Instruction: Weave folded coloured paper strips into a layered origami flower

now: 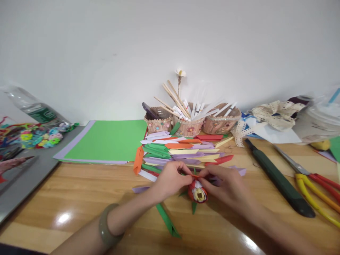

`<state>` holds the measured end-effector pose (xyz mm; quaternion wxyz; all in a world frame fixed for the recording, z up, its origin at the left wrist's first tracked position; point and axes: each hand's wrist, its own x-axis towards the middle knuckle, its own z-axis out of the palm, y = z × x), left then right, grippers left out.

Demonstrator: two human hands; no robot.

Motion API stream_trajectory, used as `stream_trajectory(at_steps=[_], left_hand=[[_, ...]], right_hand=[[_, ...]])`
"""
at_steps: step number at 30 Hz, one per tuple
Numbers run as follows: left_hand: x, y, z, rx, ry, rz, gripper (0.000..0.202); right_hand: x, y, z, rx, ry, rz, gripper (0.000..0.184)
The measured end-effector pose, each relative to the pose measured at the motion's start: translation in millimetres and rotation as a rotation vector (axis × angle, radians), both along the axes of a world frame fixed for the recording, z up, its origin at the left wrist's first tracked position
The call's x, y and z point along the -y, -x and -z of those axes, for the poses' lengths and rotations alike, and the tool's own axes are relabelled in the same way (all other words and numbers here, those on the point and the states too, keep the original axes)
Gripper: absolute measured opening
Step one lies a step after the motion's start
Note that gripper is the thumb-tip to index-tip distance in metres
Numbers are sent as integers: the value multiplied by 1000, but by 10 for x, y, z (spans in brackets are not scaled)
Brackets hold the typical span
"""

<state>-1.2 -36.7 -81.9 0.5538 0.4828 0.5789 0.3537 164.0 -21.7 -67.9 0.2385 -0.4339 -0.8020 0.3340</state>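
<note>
Nearest you on the bench lies a green strip. Your left hand and right hand, fingers narrowed, pinch an orange strip at the far end of the red, white and yellow ball between them; beyond lie colored folded strips, then three baskets by the wall.

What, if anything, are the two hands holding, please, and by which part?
The left hand and right hand pinch a small orange piece by its opposite ends, at the red paper bundle.

A wooden table bears folded paper strips, coloured sheets, baskets and scissors.
</note>
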Motion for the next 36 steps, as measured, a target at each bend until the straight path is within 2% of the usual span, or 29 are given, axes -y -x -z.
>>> stream_trajectory(at_steps=[2, 5, 8, 12, 16, 22, 24, 26, 28, 31, 33, 36], left_hand=[[15, -13, -8, -15, -13, -25, 6], [43, -18, -47, -11, -106, -54, 6], [64, 6, -100, 164, -206, -19, 6], [64, 57, -142, 491, -124, -14, 22], [49, 68, -136, 612, -33, 28, 28], [45, 38, -127, 503, -125, 67, 17], [45, 32, -123, 477, -210, 84, 17], [48, 29, -113, 438, -335, 62, 17], [55, 29, -102, 366, -489, -4, 13], [74, 31, -95, 203, -683, -67, 7], [91, 32, -99, 105, -751, -45, 7], [115, 26, -101, 56, -781, 2, 8]], right_hand=[[10, -5, 2, -1, -96, -12, 13], [17, -18, -28, -74, -157, -54, 11], [22, -34, -93, -147, -213, -60, 10], [16, -40, -160, -170, -273, -63, 13], [4, -40, -186, -207, -386, -94, 17], [5, -71, -215, -187, -510, -96, 17], [2, -77, -218, -173, -526, -96, 16], [0, -79, -222, -192, -538, -39, 14], [3, -76, -234, -219, -491, 45, 11], [17, -61, -261, -216, -255, 45, 5], [22, -44, -269, -205, -106, -2, 11], [10, -22, -253, -220, -37, 0, 20]])
